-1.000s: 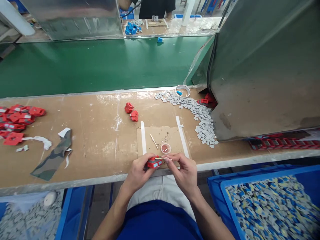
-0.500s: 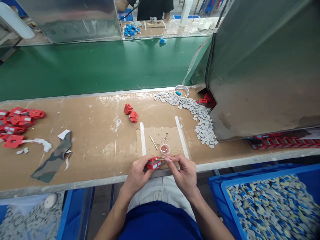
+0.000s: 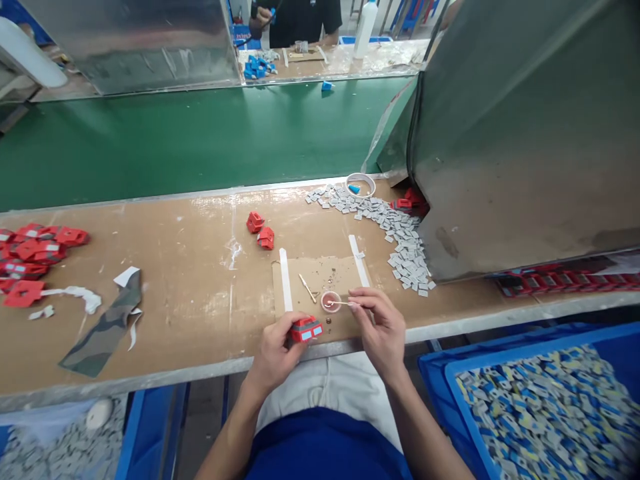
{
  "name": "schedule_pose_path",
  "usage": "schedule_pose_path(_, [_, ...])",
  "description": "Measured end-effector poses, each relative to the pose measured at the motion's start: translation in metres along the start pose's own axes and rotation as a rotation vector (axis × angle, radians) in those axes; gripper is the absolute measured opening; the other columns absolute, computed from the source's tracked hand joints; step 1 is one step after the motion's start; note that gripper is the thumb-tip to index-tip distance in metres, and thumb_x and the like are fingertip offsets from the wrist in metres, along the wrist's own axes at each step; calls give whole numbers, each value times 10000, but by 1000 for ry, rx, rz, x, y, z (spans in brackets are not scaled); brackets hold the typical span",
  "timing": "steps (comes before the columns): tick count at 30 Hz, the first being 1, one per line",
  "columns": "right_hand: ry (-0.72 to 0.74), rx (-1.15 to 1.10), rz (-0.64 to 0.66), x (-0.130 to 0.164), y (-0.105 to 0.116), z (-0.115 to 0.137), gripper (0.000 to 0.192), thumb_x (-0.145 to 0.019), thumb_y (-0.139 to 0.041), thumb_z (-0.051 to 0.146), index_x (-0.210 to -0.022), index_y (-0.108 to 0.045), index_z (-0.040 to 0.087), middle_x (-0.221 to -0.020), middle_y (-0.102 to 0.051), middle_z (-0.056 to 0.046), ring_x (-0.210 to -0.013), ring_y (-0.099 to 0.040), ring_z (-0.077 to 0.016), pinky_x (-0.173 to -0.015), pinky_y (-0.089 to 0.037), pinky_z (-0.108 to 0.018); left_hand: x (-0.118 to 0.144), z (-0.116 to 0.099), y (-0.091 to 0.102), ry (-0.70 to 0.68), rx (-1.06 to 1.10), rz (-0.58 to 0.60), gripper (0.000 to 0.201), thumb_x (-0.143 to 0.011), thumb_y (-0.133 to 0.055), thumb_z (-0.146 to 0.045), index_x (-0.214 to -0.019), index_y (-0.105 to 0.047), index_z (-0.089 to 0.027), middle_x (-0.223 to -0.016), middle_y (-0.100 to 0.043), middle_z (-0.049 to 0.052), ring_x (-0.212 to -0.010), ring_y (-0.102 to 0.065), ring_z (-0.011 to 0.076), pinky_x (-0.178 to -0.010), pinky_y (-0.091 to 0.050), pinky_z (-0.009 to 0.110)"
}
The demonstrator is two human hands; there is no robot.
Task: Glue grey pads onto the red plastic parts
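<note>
Red part [image 3: 307,329] sits at the near edge of the bench [image 3: 200,280], pinched in the left hand [image 3: 274,350], fingers closed round it, grey-blue window faces turned up toward the camera. Its long axis runs roughly left-right, along the bench edge. Right hand [image 3: 381,327] is just to its right and slightly farther in, fingers closed on a thin stick [image 3: 339,303] that lies almost level and points left. Stick tip is in or right over the small round dish [image 3: 331,301]; can't tell if it touches the contents. Dish lies just beyond the red part, between the two hands, on the cardboard pad [image 3: 323,277] with white tape strips on both sides. So the red part is near-left of the stick tip, left hand nearer. A second small stick [image 3: 307,287] lies loose on the pad left of the dish. Grey chips [image 3: 400,233] piled far right, well apart.
</note>
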State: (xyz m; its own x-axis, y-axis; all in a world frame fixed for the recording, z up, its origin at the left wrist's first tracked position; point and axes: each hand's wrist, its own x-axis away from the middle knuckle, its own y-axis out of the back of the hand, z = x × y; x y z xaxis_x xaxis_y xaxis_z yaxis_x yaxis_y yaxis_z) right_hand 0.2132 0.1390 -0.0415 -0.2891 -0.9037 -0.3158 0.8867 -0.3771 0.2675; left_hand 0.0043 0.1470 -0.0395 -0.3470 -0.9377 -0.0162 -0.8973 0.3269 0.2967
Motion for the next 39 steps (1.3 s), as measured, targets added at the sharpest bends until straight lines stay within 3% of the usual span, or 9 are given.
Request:
schedule_pose_path(4, [10,80,140,4,-6,-3,228,-962,-630,289,-1177,-693,248,-1228,-684,-108,-1155,-653,-244,-966,-544,-404,1,5,2,-4,0,0,182,-898,-650,-230,-1075,-669,-189,-971,-769,63,-809,-736,169,-705,-571,228])
schedule_pose_path(7, [36,175,148,1,12,-6,397,-980,-584,313,-1371,-567,244,-1379,-612,-127,-1283,-580,-262,-1020,-517,-431,1,7,3,-18,-25,-18,194,-891,-650,-214,-1083,-674,-192,-966,-781,56,-816,-748,167,-723,-585,224])
schedule_pose_path(12, [8,541,-114,-24,67,-35,240,-980,-530,306,-1149,-663,200,-1113,-687,-127,-1053,-639,-274,-937,-523,-458,0,9,3,-31,-26,-23,185,-892,-644,-233,-1066,-679,-181,-972,-793,66,-796,-755,170,-688,-599,224])
schedule_pose_path(16, [49,709,19,-45,88,-58,218,-961,-524,256,-1113,-665,190,-1072,-688,-123,-993,-636,-277,-904,-513,-426,2,14,3,-21,-23,-9,199,-896,-645,-236,-1086,-674,-184,-1003,-792,72,-771,-744,168,-659,-597,230])
schedule_pose_path(24, [113,1083,181,-60,85,-67,233,-968,-453,156,-1042,-674,153,-938,-673,-153,-903,-624,-291,-841,-504,-386,5,19,3,2,-25,-7,205,-920,-643,-259,-1114,-664,-195,-1046,-788,72,-802,-744,166,-701,-600,237])
schedule_pose_path(27, [132,1044,158,-61,87,-62,260,-983,-434,156,-1069,-679,139,-945,-686,-152,-903,-639,-285,-840,-507,-381,5,19,3,-9,-43,-17,207,-915,-651,-260,-1111,-674,-197,-1042,-790,70,-822,-749,172,-713,-599,239])
schedule_pose_path(30, [142,842,100,-54,88,-49,229,-994,-480,216,-1096,-678,161,-964,-697,-115,-828,-655,-239,-760,-522,-340,3,18,4,-37,-50,-27,234,-908,-662,-253,-1133,-696,-199,-1051,-793,74,-878,-759,189,-758,-607,253])
schedule_pose_path(34, [116,575,205,-33,78,-30,174,-995,-531,233,-1021,-701,203,-904,-686,-60,-765,-657,-184,-685,-522,-283,1,16,5,-60,-38,-28,354,-911,-652,-245,-1261,-688,-208,-1149,-778,90,-1009,-753,219,-868,-609,299])
schedule_pose_path(39, [166,691,326,-21,64,-28,252,-1009,-474,181,-974,-721,216,-929,-665,-71,-799,-651,-189,-688,-511,-278,6,19,4,-39,76,-17,414,-923,-642,-254,-1332,-629,-190,-1032,-801,92,-856,-767,190,-781,-622,273])
